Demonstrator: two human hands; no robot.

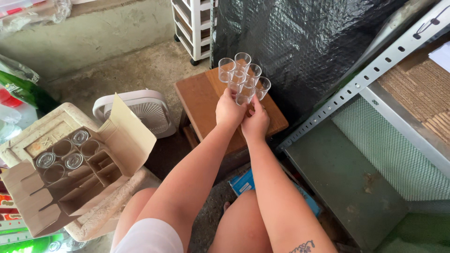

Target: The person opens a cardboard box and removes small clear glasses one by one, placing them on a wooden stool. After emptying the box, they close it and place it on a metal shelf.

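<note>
Both hands meet over a small wooden tabletop [201, 105], and together they carry a bunch of clear glasses [243, 77], five or six of them, bunched rim to rim just above the wood. The left hand [228, 111] has its grip closed round the lower ends of the glasses on its side, and the right hand [255, 122] pinches the bases of the rest; the fingers are tight, with no gap showing. The main risk, as I judge it, is that so many smooth glasses held only at the bottom could slide against each other, and one at the edge of the bunch could tip out and hit the tabletop or the concrete floor [136, 70]. Knocking together could also chip a rim. To the left, well apart, an open carton [93, 159] with card dividers holds a few more glasses [74, 160] in its cells, with other cells empty. A white fan [150, 110] lies between the carton and the tabletop. The fingertips are hidden behind the glass, so exactly how each one is held cannot be told, nor the exact count. Whether the lowest glasses touch the wood is unclear.
</note>
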